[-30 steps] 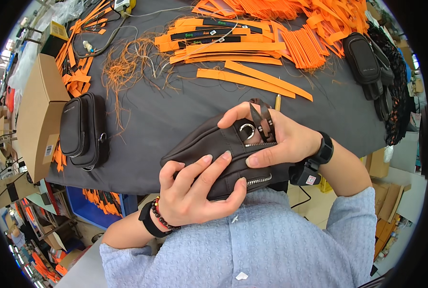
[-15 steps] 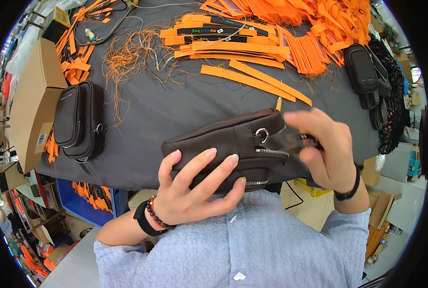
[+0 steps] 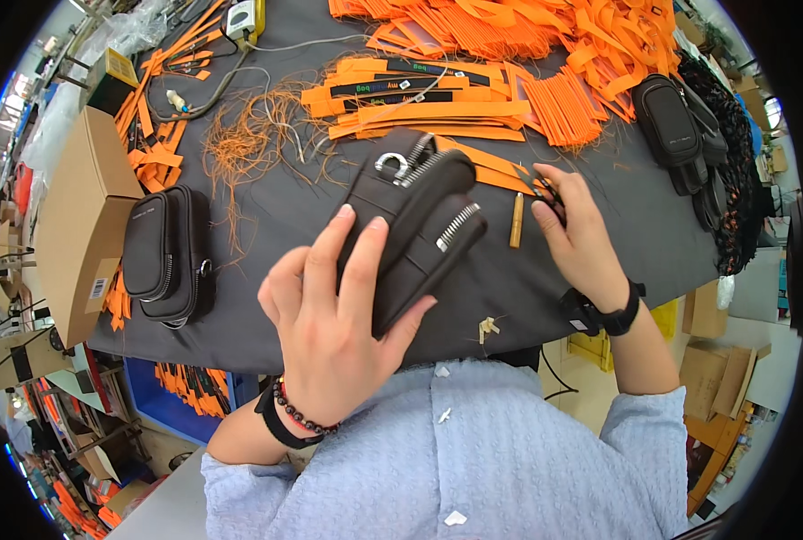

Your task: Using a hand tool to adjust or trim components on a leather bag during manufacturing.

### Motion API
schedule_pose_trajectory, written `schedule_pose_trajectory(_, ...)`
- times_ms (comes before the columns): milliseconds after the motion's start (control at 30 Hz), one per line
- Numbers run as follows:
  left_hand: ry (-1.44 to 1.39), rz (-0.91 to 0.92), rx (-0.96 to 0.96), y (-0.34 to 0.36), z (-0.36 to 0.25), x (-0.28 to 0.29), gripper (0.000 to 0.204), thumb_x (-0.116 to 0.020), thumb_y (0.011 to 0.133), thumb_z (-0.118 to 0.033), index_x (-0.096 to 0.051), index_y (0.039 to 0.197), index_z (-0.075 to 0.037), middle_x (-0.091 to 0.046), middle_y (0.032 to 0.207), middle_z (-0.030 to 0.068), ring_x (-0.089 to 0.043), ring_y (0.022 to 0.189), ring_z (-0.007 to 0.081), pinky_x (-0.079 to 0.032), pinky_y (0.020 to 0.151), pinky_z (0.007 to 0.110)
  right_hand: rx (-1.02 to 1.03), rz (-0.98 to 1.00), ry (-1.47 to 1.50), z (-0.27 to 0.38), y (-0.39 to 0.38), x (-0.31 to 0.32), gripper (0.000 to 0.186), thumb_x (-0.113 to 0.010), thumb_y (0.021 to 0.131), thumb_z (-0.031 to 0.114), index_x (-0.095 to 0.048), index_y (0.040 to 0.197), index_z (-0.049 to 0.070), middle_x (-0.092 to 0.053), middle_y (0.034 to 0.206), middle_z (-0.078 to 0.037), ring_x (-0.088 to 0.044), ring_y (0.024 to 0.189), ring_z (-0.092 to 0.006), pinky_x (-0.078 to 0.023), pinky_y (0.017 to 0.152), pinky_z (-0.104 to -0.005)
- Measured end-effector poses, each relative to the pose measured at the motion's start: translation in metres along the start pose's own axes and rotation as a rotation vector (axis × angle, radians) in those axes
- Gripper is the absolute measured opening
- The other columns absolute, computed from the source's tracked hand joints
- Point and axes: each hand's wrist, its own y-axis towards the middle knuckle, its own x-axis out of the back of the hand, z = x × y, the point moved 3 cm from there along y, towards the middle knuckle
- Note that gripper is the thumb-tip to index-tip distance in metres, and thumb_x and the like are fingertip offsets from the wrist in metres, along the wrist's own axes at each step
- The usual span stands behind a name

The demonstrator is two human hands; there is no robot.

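Observation:
My left hand (image 3: 334, 310) grips a small dark leather bag (image 3: 408, 225), thumb along its near edge and fingers over its side. The bag is lifted and tilted, with a metal ring (image 3: 391, 166) and two silver zippers facing up. To the right, my right hand (image 3: 581, 236) is closed around small black thread snips (image 3: 545, 191), whose blades point away to the far left. Beside the snips a slim brass-coloured cylinder (image 3: 516, 221) lies on the dark cloth. Orange straps (image 3: 491, 168) lie just beyond, partly hidden by the bag.
Another dark bag (image 3: 163, 256) and a cardboard box (image 3: 86, 220) stand at left. More bags (image 3: 667, 126) sit at far right. Orange webbing (image 3: 428, 99) and tangled orange threads (image 3: 253, 135) cover the back. Light scraps (image 3: 487, 329) lie near the front edge.
My left hand has turned the bag so its ring and zipper end points away, and shifted it leftward. My right hand has drawn apart from the bag. The brass-coloured cylinder now shows fully.

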Motion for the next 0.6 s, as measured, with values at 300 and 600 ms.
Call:
schedule_pose_trajectory(300,-0.247,-0.101,0.072,-0.004,-0.001,-0.010,0.072,-0.086,0.069,-0.022,-0.055,0.131,-0.003,-0.047,0.134,0.0234,-0.051,0.116,0.0405,-0.044,0.098,0.047,0.134,0.281,0.410,0.047,0.002,-0.041,0.047,-0.068,0.092,0.018,-0.050,0.133,0.001,-0.057,0.128,-0.016,-0.060,0.113,-0.0275,-0.049,0.095,-0.0379)
schedule_pose_trajectory(600,-0.785,0.174,0.450,-0.019,0.024,0.016,0.057,-0.077,0.078,-0.017,-0.054,0.127,-0.001,-0.046,0.097,0.0095,-0.054,0.082,0.0170,-0.048,0.070,0.029,0.139,0.677,0.994,0.041,0.021,-0.079,0.020,-0.056,0.098,0.000,-0.057,0.118,0.002,-0.059,0.093,0.001,-0.053,0.084,-0.0057,-0.047,0.078,-0.0240)
